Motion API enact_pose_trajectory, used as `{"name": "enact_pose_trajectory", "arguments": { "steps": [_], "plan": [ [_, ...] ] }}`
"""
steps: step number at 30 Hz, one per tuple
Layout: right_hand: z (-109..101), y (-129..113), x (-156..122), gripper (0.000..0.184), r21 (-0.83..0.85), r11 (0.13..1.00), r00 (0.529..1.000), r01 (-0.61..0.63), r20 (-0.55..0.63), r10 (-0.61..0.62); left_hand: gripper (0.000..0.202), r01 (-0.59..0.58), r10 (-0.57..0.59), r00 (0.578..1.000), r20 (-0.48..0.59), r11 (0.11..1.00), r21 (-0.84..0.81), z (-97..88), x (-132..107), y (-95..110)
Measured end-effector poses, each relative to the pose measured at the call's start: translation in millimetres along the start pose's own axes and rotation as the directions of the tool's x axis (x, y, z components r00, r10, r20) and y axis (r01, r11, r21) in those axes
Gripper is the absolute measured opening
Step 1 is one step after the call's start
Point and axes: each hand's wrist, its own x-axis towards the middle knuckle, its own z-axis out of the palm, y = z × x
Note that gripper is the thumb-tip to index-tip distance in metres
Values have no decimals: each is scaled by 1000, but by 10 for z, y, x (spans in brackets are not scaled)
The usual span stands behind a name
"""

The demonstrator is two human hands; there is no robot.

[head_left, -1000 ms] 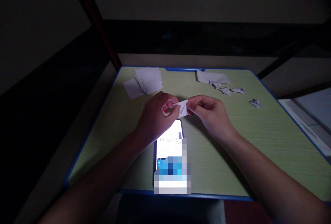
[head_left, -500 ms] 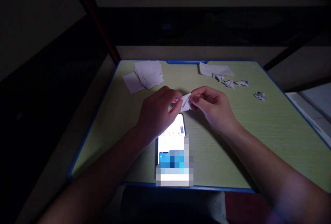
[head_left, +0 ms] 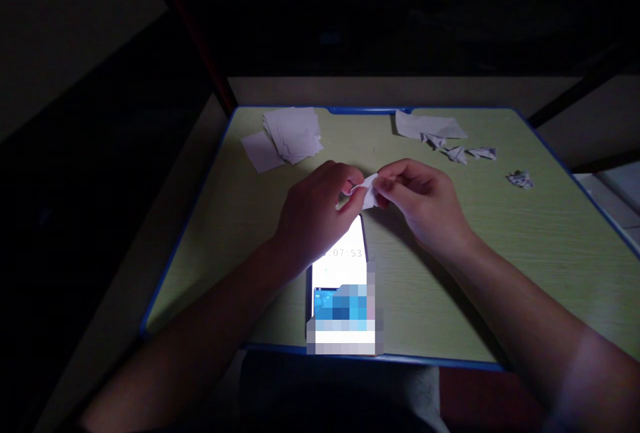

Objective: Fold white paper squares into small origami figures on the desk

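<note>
Between my two hands is a small folded piece of white paper (head_left: 369, 194), held up above the table just beyond the phone. My left hand (head_left: 323, 210) pinches its left side with thumb and forefinger. On the right side, my right hand (head_left: 423, 200) grips it between thumb and fingers, which hide part of the folds. Below the paper lies a lit phone (head_left: 340, 270) with timer digits on its screen; my left hand covers its upper left part, and its lower end is pixelated.
A stack of white paper sheets (head_left: 295, 132) lies at the table's back left. At the back right are a flat paper sheet (head_left: 430, 125), several small folded paper pieces (head_left: 456, 154) and a crumpled paper piece (head_left: 520, 179). A blue edge rims the green table (head_left: 500, 273).
The view has shifted slightly, so the table sits a little higher and further right. The paper's visible face looks narrower between my fingers; both hands keep their hold.
</note>
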Motion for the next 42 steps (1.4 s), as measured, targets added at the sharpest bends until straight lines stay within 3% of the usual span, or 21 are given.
{"name": "enact_pose_trajectory", "arguments": {
  "steps": [9, 16, 24, 33, 42],
  "plan": [
    [12, -33, -25, 6, -30, 1000, 1000, -2, 22, 2, 10, 137, -137, 991, 8, 986, -99, 36, -1, 11],
    [17, -68, -25, 7, -45, 999, 1000, -7, 10, 8, 7, 18, -18, 1000, -9, 1000, 11, -28, 33, 3],
    [14, -42, -27, 8, -37, 999, 1000, 5, 1, -5, 7, -32, 32, 999, 8, 999, -3, -22, 13, 21],
    [15, -50, -31, 8, -60, 998, 1000, -4, 7, 4, 7, 112, -111, 994, 24, 991, -71, 15, 0, 38],
    [-7, -58, -42, 8, -83, 996, 999, 14, 43, -10, 7, 154, -154, 988, 12, 971, -185, 25, 20, 44]
  ]
}}
